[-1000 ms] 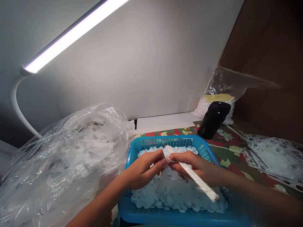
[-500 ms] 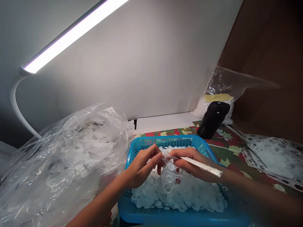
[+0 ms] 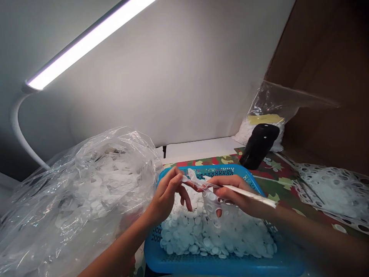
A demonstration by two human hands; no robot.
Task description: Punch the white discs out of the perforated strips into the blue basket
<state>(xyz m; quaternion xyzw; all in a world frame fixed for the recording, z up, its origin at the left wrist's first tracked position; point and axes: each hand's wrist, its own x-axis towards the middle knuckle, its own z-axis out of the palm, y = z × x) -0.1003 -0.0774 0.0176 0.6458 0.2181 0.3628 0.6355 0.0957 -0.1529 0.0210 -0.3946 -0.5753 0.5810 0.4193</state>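
Over a blue plastic basket (image 3: 225, 266), both my hands hold a thin translucent white sheet with round holes (image 3: 212, 206). My left hand (image 3: 165, 198) is closed, pinching a stretched strip at the sheet's left end between thumb and forefinger; its other fingers hang loosely. My right hand (image 3: 240, 196) is closed round a slim tool with a white wrapped handle (image 3: 253, 195). Its thin front end reaches the sheet; its exact kind is unclear. Some right fingers are behind the sheet, one showing through a hole. Beneath, small white discs (image 3: 184, 236) fill the basket.
A large clear bag of white plastic pieces (image 3: 109, 181) lies left, beside a lit lamp (image 3: 92, 44). A black object (image 3: 259, 146) and a clear bag of white pieces (image 3: 245, 130) stand at the back right. Perforated sheets (image 3: 340, 192) lie right on a patterned surface (image 3: 276, 188).
My left hand has moved left and slightly up, away from my right hand, pulling the strip out longer. My right hand and its tool have shifted slightly right.
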